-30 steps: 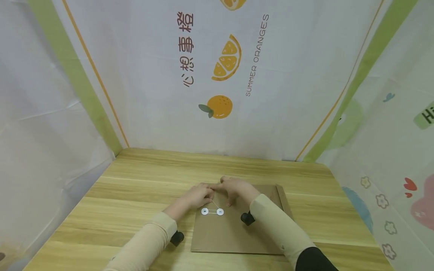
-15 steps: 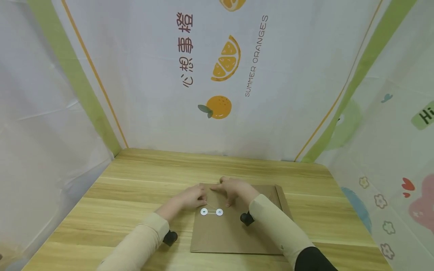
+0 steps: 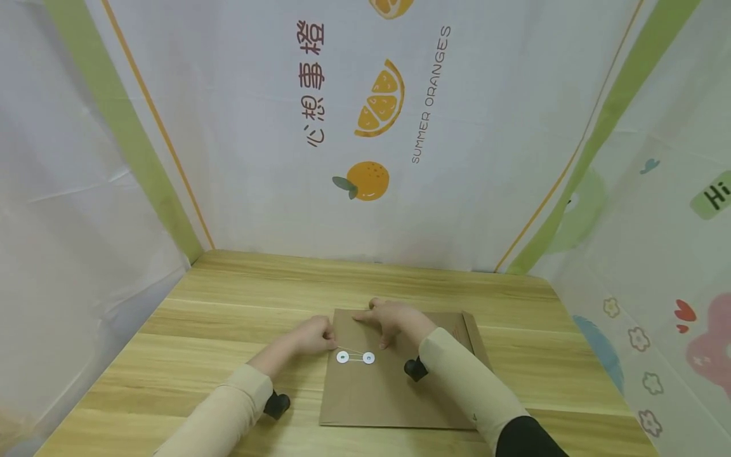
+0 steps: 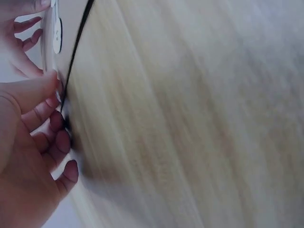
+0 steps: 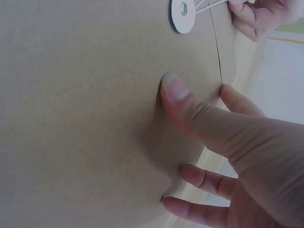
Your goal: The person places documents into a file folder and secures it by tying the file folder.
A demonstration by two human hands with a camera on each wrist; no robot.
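A brown kraft paper envelope (image 3: 365, 400) lies flat on the table, with two white round button discs (image 3: 342, 357) near its left side. Thin string (image 3: 355, 350) runs around the discs, and a free length stretches left from the right-hand disc. My left hand (image 3: 313, 335), just beyond the envelope's left edge, pinches that string between thumb and fingers. The right hand (image 3: 394, 318) rests on the upper part of the envelope. In the right wrist view its thumb (image 5: 175, 92) touches the paper, while the other fingers reach the far edge, spread and not curled round it.
The wooden table (image 3: 245, 285) extends around the envelope on all sides. Behind it hangs a white curtain (image 3: 257, 190) with orange prints, and more printed cloth (image 3: 628, 254) closes off the right side. Black wrist cameras (image 3: 278, 406) sit below both forearms.
My left hand has moved left and slightly down, off the envelope, drawing the string from a steep slant to nearly level. The right hand has stayed in place.
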